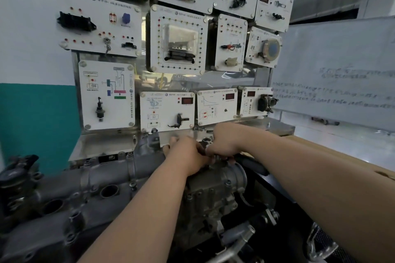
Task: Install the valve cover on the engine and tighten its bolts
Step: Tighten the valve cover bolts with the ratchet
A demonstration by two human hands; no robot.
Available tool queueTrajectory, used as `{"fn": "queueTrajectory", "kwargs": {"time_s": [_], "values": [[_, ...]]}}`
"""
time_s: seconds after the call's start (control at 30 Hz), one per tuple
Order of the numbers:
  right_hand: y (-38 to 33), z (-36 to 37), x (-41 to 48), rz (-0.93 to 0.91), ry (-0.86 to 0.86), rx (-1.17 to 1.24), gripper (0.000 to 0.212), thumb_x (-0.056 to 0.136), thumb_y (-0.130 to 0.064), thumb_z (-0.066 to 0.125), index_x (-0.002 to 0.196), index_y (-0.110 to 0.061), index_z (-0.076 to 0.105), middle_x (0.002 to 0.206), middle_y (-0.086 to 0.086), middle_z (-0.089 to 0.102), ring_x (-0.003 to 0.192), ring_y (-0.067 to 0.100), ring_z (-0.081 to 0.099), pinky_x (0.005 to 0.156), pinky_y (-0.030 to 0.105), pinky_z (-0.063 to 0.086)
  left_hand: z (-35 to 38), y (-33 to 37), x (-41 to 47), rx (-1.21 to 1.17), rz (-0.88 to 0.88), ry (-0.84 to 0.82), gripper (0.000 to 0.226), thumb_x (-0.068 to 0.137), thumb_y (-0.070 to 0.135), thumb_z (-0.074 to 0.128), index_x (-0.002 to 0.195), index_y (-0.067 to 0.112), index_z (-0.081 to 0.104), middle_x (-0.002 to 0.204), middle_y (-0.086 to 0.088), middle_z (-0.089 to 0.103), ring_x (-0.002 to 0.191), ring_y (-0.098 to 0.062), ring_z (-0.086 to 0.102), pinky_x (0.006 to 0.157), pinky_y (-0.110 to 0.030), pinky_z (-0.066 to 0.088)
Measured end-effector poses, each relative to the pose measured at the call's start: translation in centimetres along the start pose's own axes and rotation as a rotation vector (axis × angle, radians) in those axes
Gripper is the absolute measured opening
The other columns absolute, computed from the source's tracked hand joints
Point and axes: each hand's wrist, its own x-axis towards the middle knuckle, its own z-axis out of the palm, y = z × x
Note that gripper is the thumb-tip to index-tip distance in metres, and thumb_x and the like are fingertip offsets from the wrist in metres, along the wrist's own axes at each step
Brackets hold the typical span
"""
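Left hand (188, 156) and right hand (224, 143) are curled together at the far right end of the long grey metal valve cover (89, 179); what is gripped cannot be told.

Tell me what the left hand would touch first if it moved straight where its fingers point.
Probably the metal ledge under the white panels, just beyond the left hand; depth is unclear.
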Motion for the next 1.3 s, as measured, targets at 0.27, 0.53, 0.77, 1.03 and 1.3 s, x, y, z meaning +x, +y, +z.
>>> {"fn": "queueTrajectory", "kwargs": {"time_s": [0.27,0.53,0.77,1.03,1.3], "values": [[-0.2,-0.7,0.5,0.041,-0.056,-0.061,0.037,0.087,-0.037,0.060,0.061,-0.011,0.062,0.053,0.003,0.063,0.049,0.018,0.057,0.046,0.024,0.039,-0.3,0.1,-0.3,-0.032,0.091,0.000,0.036,0.080,0.049,0.065,0.049,0.036,0.052,0.102,-0.001,0.062,0.109,-0.028,0.050,0.095,-0.042,0.040],[-0.9,-0.5,0.5,0.059,-0.091,-0.055,0.035,0.087,-0.035,0.057,0.063,-0.011,0.061,0.039,-0.001,0.059,0.043,0.016,0.058,0.052,0.026,0.049,0.0,-0.2,-0.1,0.024,0.071,0.044,0.025,0.080,0.044,0.059,0.058,0.032,0.061,0.106,0.003,0.057,0.110,-0.024,0.044,0.092,-0.040,0.032],[-2.0,-0.4,0.9,0.095,-0.181,-0.025,0.033,0.089,-0.027,0.049,0.064,-0.009,0.061,0.041,0.004,0.058,0.031,0.016,0.055,0.055,0.025,0.051,0.1,-0.2,0.5,0.029,0.061,0.031,0.008,0.079,0.037,0.058,0.075,0.031,0.060,0.109,0.002,0.054,0.109,-0.024,0.042,0.090,-0.038,0.033],[-0.8,-1.0,0.9,-0.004,-0.184,-0.127,0.037,0.089,-0.042,0.058,0.071,-0.010,0.063,0.062,0.007,0.069,0.055,0.021,0.066,0.062,0.030,0.054,0.3,-0.4,0.6,-0.026,0.072,-0.038,0.021,0.076,0.047,0.066,0.069,0.028,0.066,0.096,0.004,0.059,0.103,-0.023,0.044,0.090,-0.036,0.037],[-0.2,-0.6,0.8,-0.056,-0.161,-0.088,0.041,0.087,-0.042,0.051,0.061,-0.014,0.066,0.057,0.000,0.070,0.053,0.014,0.068,0.052,0.023,0.047,0.0,0.2,0.1,0.069,0.073,-0.013,0.011,0.081,0.045,0.058,0.080,0.035,0.058,0.111,0.006,0.050,0.108,-0.024,0.034,0.088,-0.039,0.031]]}}
